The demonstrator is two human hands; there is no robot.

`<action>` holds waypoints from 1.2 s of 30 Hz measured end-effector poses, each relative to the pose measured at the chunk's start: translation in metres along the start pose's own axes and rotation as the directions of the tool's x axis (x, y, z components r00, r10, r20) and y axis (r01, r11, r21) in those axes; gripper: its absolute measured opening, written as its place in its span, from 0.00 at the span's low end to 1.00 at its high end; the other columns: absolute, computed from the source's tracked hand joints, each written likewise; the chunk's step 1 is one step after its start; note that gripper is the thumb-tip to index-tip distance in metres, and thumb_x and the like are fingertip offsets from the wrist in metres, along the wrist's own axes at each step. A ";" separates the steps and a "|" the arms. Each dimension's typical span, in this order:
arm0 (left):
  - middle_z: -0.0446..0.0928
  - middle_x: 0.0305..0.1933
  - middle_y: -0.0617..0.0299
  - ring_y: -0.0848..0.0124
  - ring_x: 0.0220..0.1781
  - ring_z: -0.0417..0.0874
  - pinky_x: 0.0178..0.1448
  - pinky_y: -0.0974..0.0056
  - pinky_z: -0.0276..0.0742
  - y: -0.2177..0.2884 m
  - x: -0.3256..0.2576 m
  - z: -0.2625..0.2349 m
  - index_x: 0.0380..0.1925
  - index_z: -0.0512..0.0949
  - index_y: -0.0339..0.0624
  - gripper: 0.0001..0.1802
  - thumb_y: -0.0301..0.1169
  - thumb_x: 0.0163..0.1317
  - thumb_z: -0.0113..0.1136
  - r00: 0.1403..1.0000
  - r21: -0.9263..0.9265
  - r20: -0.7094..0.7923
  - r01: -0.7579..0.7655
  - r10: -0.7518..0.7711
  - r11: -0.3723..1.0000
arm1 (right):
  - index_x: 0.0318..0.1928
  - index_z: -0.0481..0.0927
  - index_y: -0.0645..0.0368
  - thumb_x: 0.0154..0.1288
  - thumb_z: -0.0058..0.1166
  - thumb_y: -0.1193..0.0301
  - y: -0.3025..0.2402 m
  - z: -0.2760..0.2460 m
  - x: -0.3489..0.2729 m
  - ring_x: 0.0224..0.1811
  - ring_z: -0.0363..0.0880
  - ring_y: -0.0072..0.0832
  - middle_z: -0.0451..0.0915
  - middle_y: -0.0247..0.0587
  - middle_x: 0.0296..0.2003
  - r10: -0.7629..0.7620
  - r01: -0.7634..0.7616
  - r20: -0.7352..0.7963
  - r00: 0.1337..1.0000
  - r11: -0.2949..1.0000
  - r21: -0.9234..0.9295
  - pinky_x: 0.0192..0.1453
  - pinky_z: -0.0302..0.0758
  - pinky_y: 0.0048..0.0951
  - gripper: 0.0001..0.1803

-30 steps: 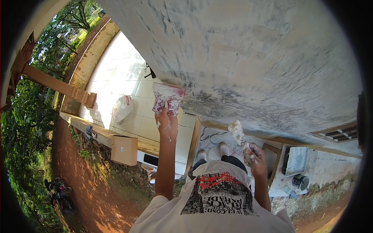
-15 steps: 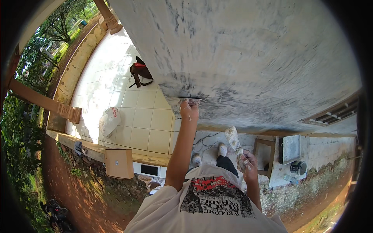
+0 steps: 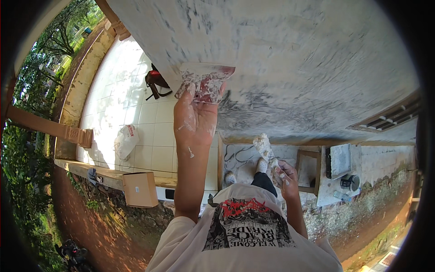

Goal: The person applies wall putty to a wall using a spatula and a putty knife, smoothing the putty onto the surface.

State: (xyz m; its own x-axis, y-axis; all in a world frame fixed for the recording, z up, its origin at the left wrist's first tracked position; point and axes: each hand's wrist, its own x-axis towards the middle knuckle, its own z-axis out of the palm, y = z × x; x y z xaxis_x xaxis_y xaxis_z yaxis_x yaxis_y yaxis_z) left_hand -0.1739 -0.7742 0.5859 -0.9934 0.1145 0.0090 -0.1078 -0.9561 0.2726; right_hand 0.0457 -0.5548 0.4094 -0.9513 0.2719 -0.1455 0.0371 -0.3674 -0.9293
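My left hand is raised at the wall, closed on a wide reddish scraper caked with white putty. The scraper's pale straight edge lies at the wall surface, which is coated in patchy white over dark streaks. Lower down and to the right, my right hand grips a putty knife whose blade carries thick white putty. That blade points up and left, apart from the wall. White smears cover the fingers of both hands and my left forearm.
A dark bag and a white plastic bag lie on the tiled floor at left. A cardboard box sits on the ledge. At right are a wooden frame, a putty-stained tray, a dark tub and a wall vent.
My left hand has moved up the wall and slightly left with the scraper, whose broad smeared face now shows. My right hand still holds the putty knife low, with only a small shift.
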 end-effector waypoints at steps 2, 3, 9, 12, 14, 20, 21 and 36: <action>0.69 0.62 0.46 0.49 0.64 0.71 0.70 0.38 0.65 -0.006 -0.014 -0.037 0.58 0.64 0.30 0.21 0.21 0.64 0.48 0.994 0.011 -0.056 0.090 -0.090 0.996 | 0.53 0.74 0.63 0.68 0.46 0.74 0.000 0.000 -0.001 0.30 0.78 0.22 0.80 0.41 0.35 -0.016 0.016 -0.027 1.000 1.000 -0.006 0.27 0.72 0.20 0.14; 0.71 0.61 0.46 0.51 0.63 0.73 0.70 0.40 0.66 -0.013 -0.017 -0.067 0.58 0.65 0.31 0.21 0.21 0.64 0.48 0.989 0.010 -0.091 0.119 -0.118 0.993 | 0.53 0.74 0.63 0.68 0.46 0.74 0.000 -0.001 -0.001 0.30 0.78 0.22 0.80 0.41 0.35 0.013 -0.013 -0.066 0.998 1.000 0.008 0.26 0.72 0.19 0.15; 0.73 0.58 0.48 0.52 0.59 0.76 0.62 0.41 0.74 -0.086 -0.014 -0.276 0.56 0.67 0.34 0.20 0.23 0.62 0.47 0.931 0.015 -0.333 0.161 -0.147 0.987 | 0.53 0.74 0.63 0.68 0.47 0.73 -0.002 -0.016 0.002 0.32 0.78 0.21 0.80 0.40 0.37 0.035 -0.037 -0.040 0.999 0.998 -0.043 0.27 0.73 0.19 0.15; 0.74 0.56 0.48 0.51 0.55 0.78 0.61 0.40 0.75 -0.110 0.016 -0.318 0.54 0.68 0.33 0.19 0.23 0.62 0.46 0.905 -0.030 -0.423 0.043 -0.051 0.999 | 0.54 0.73 0.63 0.67 0.47 0.73 -0.003 -0.018 0.004 0.32 0.79 0.21 0.80 0.39 0.37 0.019 -0.022 -0.031 0.999 0.996 -0.086 0.28 0.73 0.19 0.16; 0.74 0.53 0.48 0.50 0.53 0.78 0.59 0.39 0.75 -0.115 0.048 -0.303 0.53 0.68 0.33 0.18 0.23 0.62 0.44 0.870 -0.013 -0.493 0.013 -0.018 1.000 | 0.55 0.73 0.64 0.67 0.47 0.73 -0.004 -0.021 0.007 0.33 0.79 0.21 0.80 0.39 0.38 0.046 -0.047 -0.024 0.999 0.997 -0.056 0.29 0.74 0.18 0.17; 0.73 0.51 0.41 0.48 0.52 0.77 0.61 0.37 0.74 -0.092 0.086 -0.156 0.48 0.67 0.27 0.13 0.20 0.63 0.43 0.751 -0.093 -0.646 0.100 -0.136 0.991 | 0.55 0.73 0.64 0.66 0.48 0.73 -0.001 -0.026 0.013 0.33 0.79 0.21 0.80 0.39 0.37 -0.002 -0.005 -0.085 0.996 0.997 -0.080 0.31 0.74 0.19 0.17; 0.73 0.51 0.40 0.48 0.53 0.77 0.63 0.37 0.74 -0.086 0.073 -0.145 0.47 0.67 0.26 0.13 0.19 0.63 0.43 0.805 -0.094 -0.575 0.114 -0.148 0.989 | 0.55 0.73 0.64 0.66 0.47 0.73 -0.007 -0.021 0.014 0.33 0.78 0.21 0.80 0.39 0.37 0.014 -0.019 -0.057 0.998 0.995 -0.093 0.30 0.74 0.20 0.17; 0.74 0.51 0.52 0.57 0.51 0.76 0.58 0.46 0.75 -0.109 0.086 -0.288 0.50 0.70 0.37 0.16 0.23 0.62 0.48 0.826 0.127 -0.564 0.063 0.020 0.990 | 0.53 0.74 0.63 0.66 0.50 0.72 -0.005 -0.031 0.018 0.33 0.78 0.24 0.80 0.40 0.37 0.104 -0.104 -0.014 0.995 0.994 -0.039 0.31 0.74 0.21 0.16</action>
State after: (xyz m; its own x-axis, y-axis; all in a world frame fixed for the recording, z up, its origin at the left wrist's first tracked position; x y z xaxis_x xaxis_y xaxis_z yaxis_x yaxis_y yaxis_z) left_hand -0.2593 -0.7377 0.2798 -0.8447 -0.0771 -0.5296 -0.1638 -0.9048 0.3930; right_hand 0.0373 -0.5205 0.4012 -0.9379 0.2448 -0.2457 0.1477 -0.3590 -0.9216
